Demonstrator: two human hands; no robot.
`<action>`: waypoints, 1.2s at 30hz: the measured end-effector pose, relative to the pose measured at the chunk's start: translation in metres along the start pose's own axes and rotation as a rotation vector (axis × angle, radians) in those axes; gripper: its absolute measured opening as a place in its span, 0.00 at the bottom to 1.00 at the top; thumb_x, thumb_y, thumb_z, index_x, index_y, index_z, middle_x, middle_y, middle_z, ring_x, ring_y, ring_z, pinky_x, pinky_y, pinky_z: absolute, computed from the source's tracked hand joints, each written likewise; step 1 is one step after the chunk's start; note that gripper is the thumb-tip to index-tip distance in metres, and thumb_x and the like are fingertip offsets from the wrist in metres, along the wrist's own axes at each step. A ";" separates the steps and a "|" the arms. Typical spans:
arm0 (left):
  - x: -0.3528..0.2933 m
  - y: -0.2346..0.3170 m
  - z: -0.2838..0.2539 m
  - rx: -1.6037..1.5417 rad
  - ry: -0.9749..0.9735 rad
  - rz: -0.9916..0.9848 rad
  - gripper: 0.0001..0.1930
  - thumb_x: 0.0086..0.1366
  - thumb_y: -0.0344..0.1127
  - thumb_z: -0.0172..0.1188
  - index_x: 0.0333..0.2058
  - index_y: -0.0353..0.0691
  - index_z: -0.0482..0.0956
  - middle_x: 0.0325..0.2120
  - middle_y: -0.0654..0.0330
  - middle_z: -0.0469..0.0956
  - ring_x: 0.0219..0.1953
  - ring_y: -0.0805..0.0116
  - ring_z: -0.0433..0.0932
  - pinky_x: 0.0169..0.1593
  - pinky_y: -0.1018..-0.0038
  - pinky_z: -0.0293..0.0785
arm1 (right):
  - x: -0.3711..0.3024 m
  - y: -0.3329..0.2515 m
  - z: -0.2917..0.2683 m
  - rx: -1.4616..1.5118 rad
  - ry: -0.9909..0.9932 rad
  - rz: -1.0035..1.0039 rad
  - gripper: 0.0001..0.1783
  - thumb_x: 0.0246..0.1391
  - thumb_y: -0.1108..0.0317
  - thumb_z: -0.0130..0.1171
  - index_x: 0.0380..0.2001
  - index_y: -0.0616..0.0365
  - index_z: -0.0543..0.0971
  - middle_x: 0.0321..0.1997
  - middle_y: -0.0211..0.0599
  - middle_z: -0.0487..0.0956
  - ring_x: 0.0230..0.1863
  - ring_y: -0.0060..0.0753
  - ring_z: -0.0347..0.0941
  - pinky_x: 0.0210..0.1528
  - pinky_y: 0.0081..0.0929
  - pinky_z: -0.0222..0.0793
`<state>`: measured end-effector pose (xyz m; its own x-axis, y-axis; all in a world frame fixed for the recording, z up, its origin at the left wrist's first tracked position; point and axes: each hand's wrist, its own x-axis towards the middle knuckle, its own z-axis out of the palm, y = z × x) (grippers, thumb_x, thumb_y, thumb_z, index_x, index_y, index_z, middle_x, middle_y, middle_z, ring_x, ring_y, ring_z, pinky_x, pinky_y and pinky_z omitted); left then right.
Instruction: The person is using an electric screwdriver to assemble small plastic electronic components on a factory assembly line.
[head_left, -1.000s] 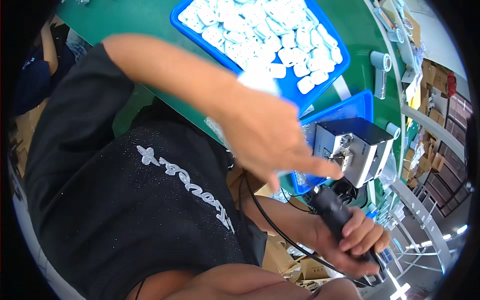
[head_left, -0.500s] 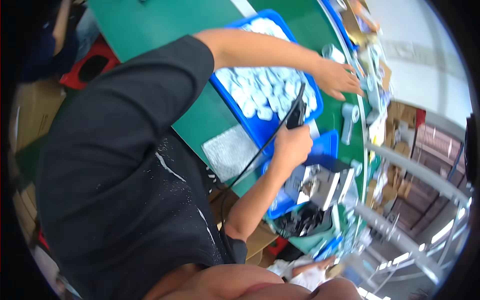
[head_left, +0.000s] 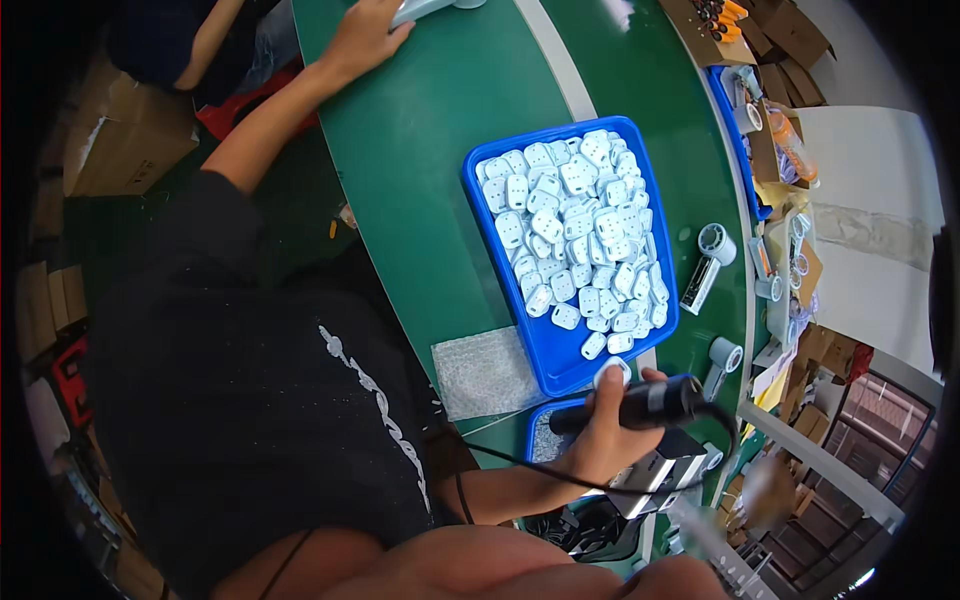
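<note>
At far left, beyond the table (head_left: 430,170), are one co-worker's arm (head_left: 208,45), one big carton (head_left: 135,130) and one red stool (head_left: 235,112). The left hand (head_left: 365,38) has its fingers wrapped around one grey unit (head_left: 425,10), near the table's left edge; the top of the view cuts the unit off, so how finished it is cannot be told.

Next come one sheet of bubble wrap (head_left: 485,372) and one large blue tray (head_left: 560,362), heaped with white pieces (head_left: 605,225). There are dozens (they overlap too much for an exact count), and only the tray's near end shows bare blue. By that, plenty of pieces seem left to use or already gathered; which, I cannot tell.

Beside the tray's near end, the right hand (head_left: 618,440) is closed on one black driver (head_left: 655,402) with one cable (head_left: 520,458). One loose white piece (head_left: 617,366) shows at its thumb tip; whether it is pinched or merely behind is unclear. Beneath are one small blue tray (head_left: 531,432) and one metal box (head_left: 685,470).

Farther right, two more units lie apart: an open unit (head_left: 717,243), its handle dark inside and seemingly unfinished, and a second unit (head_left: 724,357). Part of a third (head_left: 712,457) shows by the box.
</note>
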<state>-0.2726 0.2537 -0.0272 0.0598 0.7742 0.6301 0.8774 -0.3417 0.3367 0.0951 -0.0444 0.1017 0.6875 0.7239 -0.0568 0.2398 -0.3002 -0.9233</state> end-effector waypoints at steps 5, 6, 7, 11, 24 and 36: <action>0.014 0.092 -0.066 -0.258 0.192 0.423 0.19 0.52 0.33 0.66 0.42 0.34 0.74 0.31 0.50 0.75 0.34 0.50 0.78 0.39 0.67 0.75 | -0.029 -0.005 0.002 0.247 -0.093 -0.138 0.35 0.41 0.70 0.72 0.53 0.60 0.67 0.26 0.31 0.73 0.21 0.21 0.67 0.25 0.17 0.63; 0.010 0.105 -0.069 -0.355 0.237 0.485 0.18 0.53 0.37 0.67 0.39 0.35 0.73 0.31 0.50 0.76 0.34 0.50 0.78 0.37 0.67 0.75 | -0.034 -0.004 0.001 0.249 -0.069 -0.123 0.35 0.41 0.70 0.72 0.53 0.60 0.67 0.26 0.31 0.73 0.21 0.21 0.67 0.25 0.17 0.63; -0.008 0.110 -0.067 -0.711 0.052 0.373 0.24 0.56 0.43 0.67 0.46 0.36 0.71 0.38 0.50 0.75 0.43 0.54 0.74 0.47 0.64 0.70 | -0.036 -0.007 0.000 0.317 -0.178 -0.107 0.38 0.40 0.69 0.73 0.54 0.60 0.64 0.27 0.33 0.75 0.25 0.22 0.69 0.33 0.18 0.63; -0.039 0.190 -0.071 -1.290 -0.453 0.251 0.36 0.59 0.60 0.60 0.53 0.33 0.69 0.42 0.51 0.75 0.51 0.60 0.72 0.56 0.62 0.67 | -0.044 -0.011 0.003 0.486 -0.295 -0.038 0.46 0.35 0.65 0.78 0.55 0.62 0.61 0.24 0.35 0.77 0.27 0.23 0.71 0.39 0.18 0.64; -0.122 0.328 -0.064 -1.743 -1.340 0.557 0.38 0.67 0.62 0.44 0.61 0.32 0.63 0.41 0.50 0.75 0.44 0.56 0.76 0.47 0.66 0.71 | -0.103 0.016 -0.046 0.486 0.195 0.045 0.33 0.48 0.63 0.68 0.53 0.63 0.64 0.25 0.37 0.74 0.21 0.24 0.70 0.26 0.18 0.66; -0.163 0.345 -0.029 -1.779 -1.030 0.771 0.26 0.65 0.52 0.55 0.47 0.33 0.69 0.35 0.51 0.76 0.32 0.50 0.76 0.34 0.61 0.72 | -0.078 0.046 -0.039 0.135 0.698 -0.366 0.49 0.48 0.21 0.44 0.33 0.68 0.67 0.11 0.36 0.68 0.10 0.28 0.65 0.13 0.19 0.62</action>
<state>0.0072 -0.0056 0.0065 0.7723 0.0126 0.6352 -0.6252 -0.1627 0.7633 0.0792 -0.1391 0.0788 0.8623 0.1922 0.4684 0.4788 -0.0084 -0.8779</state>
